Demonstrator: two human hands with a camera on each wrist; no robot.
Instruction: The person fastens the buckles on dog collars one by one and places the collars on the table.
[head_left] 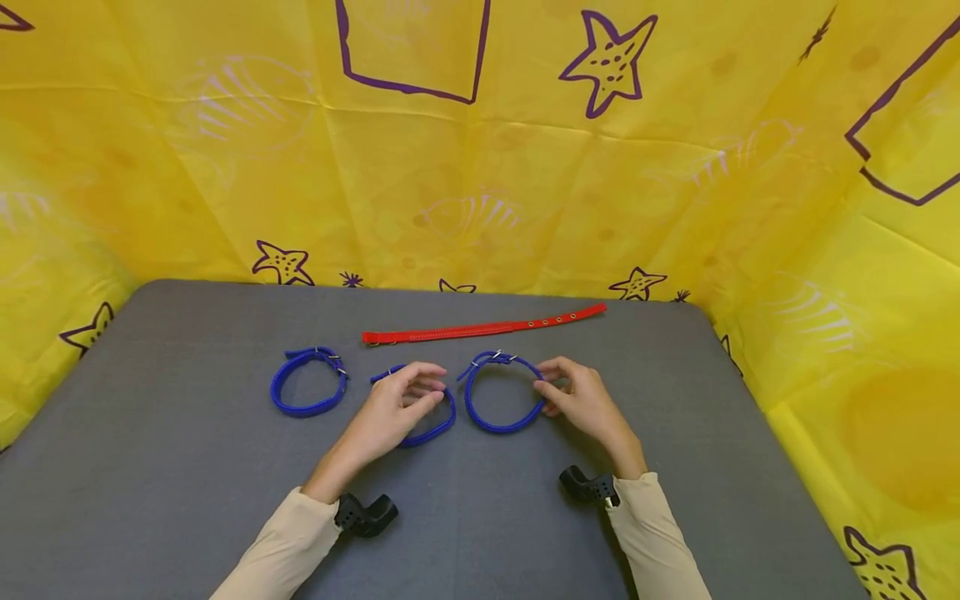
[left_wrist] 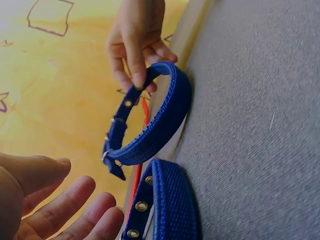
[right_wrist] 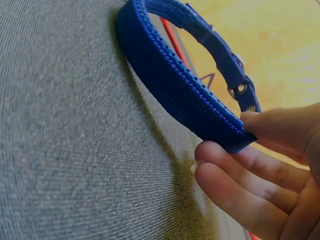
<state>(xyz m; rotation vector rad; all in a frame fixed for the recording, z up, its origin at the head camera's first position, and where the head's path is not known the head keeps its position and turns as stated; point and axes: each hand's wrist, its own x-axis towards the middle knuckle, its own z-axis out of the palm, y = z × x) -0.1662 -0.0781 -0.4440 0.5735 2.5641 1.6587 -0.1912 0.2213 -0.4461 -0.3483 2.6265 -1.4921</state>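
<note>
Thumb and fingers of my right hand [head_left: 583, 398] pinch the right side of a blue buckled collar [head_left: 504, 430], which is fastened into a loop. The right wrist view shows the collar's wide stitched band [right_wrist: 175, 95] raised off the grey surface, with a shadow below. My left hand [head_left: 392, 410] hovers over a second blue collar [head_left: 431, 435] and hides part of it. In the left wrist view the left fingers [left_wrist: 95, 212] are spread beside this collar, with nothing between them. A third looped blue collar [head_left: 303, 411] lies left of that hand.
A red collar [head_left: 465, 331] with metal eyelets lies stretched out straight behind the blue ones. The grey table [head_left: 187, 483] meets yellow patterned cloth [head_left: 480, 167] at its back and sides. A black wrist camera mount [head_left: 367, 517] sits on each sleeve.
</note>
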